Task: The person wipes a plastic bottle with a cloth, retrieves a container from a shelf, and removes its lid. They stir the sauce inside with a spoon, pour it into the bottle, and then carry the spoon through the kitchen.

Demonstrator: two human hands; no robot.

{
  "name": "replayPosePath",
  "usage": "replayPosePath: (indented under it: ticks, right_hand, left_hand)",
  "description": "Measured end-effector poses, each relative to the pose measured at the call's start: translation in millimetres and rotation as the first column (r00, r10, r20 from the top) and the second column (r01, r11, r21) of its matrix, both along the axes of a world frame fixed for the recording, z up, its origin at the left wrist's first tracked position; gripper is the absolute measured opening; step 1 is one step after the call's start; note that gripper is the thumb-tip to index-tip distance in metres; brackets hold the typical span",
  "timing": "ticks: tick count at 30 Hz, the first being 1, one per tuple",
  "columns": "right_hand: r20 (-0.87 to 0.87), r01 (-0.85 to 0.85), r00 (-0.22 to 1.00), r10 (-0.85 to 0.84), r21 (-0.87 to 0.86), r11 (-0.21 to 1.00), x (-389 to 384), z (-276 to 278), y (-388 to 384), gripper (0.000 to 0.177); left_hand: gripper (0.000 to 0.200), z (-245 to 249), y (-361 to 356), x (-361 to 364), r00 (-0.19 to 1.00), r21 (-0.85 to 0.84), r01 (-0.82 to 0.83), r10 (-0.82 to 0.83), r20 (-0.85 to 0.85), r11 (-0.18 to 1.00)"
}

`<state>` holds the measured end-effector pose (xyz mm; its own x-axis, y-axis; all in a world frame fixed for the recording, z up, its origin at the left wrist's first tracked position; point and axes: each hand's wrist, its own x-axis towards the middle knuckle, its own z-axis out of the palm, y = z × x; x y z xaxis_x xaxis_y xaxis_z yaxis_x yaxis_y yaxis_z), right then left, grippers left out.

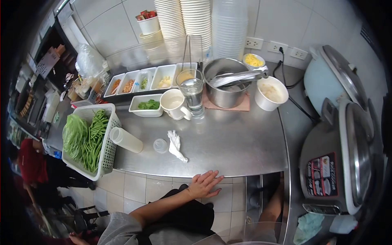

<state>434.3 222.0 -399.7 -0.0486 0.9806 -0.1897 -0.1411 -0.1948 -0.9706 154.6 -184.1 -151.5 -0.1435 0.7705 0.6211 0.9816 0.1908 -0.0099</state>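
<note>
My left hand (205, 183) lies at the front edge of the steel counter (228, 151), palm down with its fingers spread, and holds nothing. My right forearm (272, 208) reaches in beneath the counter on the right, beside an open space under it. The right hand itself is hidden below the countertop. Nearest to my left hand on the counter is a crumpled white paper napkin (176, 147). Beside it lies a small clear round cap (160, 145). A translucent squeeze bottle (127, 140) without its lid is farther left, close to the basket.
A white basket (115, 122) of green beans (96, 139) overhangs the left front edge. Topping trays (153, 77), a mug (173, 104), a glass (195, 98), a steel pot (224, 92) with tongs and a paper tub (270, 94) line the back. Rice cookers (326, 163) stand right.
</note>
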Motion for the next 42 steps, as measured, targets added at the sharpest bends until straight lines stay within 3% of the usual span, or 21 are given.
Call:
replayPosePath:
  ticks: [2,5,8,9,11,13,16,19,21,23,25,28,32,36,39,41,42]
  right_hand:
    - [-0.346,0.008,0.938,-0.03,-0.067,0.998,9,-9,-16,0.039]
    - [-0.614,0.013,0.786,-0.072,-0.099,0.995,21,-18,-54,0.038]
    - [-0.338,0.106,0.901,-0.272,-0.436,0.894,16,36,-110,0.044]
    - [-0.375,0.159,0.869,-0.324,-0.409,0.899,13,41,-129,0.037]
    - [-0.342,0.174,0.884,-0.32,-0.394,0.902,-4,107,-182,0.028]
    - [-0.309,0.203,0.893,-0.327,-0.373,0.906,-11,143,-225,0.026]
    - [-0.183,0.139,0.959,-0.216,-0.361,0.922,6,164,-271,0.018]
    - [-0.04,0.102,0.991,-0.125,-0.365,0.925,1,244,-316,0.018]
    - [-0.039,-0.02,0.999,0.006,-0.35,0.937,-2,298,-337,0.017]
    - [-0.023,-0.113,0.993,0.112,-0.323,0.939,-13,361,-349,0.018]
    - [-0.054,-0.227,0.974,0.221,-0.286,0.931,-28,409,-350,0.019]
    - [-0.057,-0.375,0.927,0.371,-0.156,0.914,-62,462,-337,0.021]
    - [-0.11,-0.485,0.873,0.475,-0.1,0.869,-127,492,-311,0.022]
    - [-0.13,-0.563,0.823,0.553,-0.048,0.825,-185,451,-281,0.025]
    - [-0.062,-0.62,0.784,0.618,-0.05,0.783,-212,439,-266,0.028]
    - [-0.014,-0.639,0.768,0.64,-0.065,0.766,-216,437,-262,0.03]
    - [0.125,-0.7,0.697,0.706,-0.093,0.708,-210,432,-253,0.055]
  left_hand:
    - [0.059,5,-3,0,1.0,-0.039,0.004,-0.004,-0.003,0.999]
    - [0.064,8,-5,-2,0.998,-0.102,0.038,-0.033,0.044,0.994]
    - [0.069,14,-11,-2,0.995,-0.183,0.07,-0.057,0.077,0.981]
    - [0.071,18,-14,-3,0.993,-0.218,0.088,-0.067,0.101,0.972]
    - [0.078,33,-17,-5,0.986,-0.292,0.123,-0.083,0.146,0.948]
    - [0.086,52,-21,-5,0.976,-0.372,0.165,-0.096,0.197,0.913]
    - [0.095,85,-26,-7,0.95,-0.44,0.247,-0.126,0.284,0.863]
    - [0.097,110,-26,-25,0.811,-0.392,0.452,-0.187,0.554,0.801]
    - [0.1,129,-20,-38,0.583,-0.101,0.589,-0.335,0.74,0.802]
    - [0.105,191,-9,-50,0.508,-0.092,0.751,-0.482,0.714,0.654]
    - [0.11,241,1,-52,0.339,-0.067,0.879,-0.521,0.783,0.471]
    - [0.113,290,13,-56,0.429,-0.308,0.902,-0.71,0.559,0.303]
    - [0.116,302,37,-81,0.539,-0.457,0.817,-0.747,0.39,0.351]
    - [0.117,281,63,-129,0.568,-0.431,0.811,-0.705,0.424,0.395]
    - [0.117,263,67,-146,0.693,-0.606,0.682,-0.625,0.358,0.409]
    - [0.12,260,69,-155,0.7,-0.617,0.665,-0.638,0.32,0.421]
    - [0.12,263,70,-157,0.685,-0.626,0.659,-0.677,0.27,0.417]
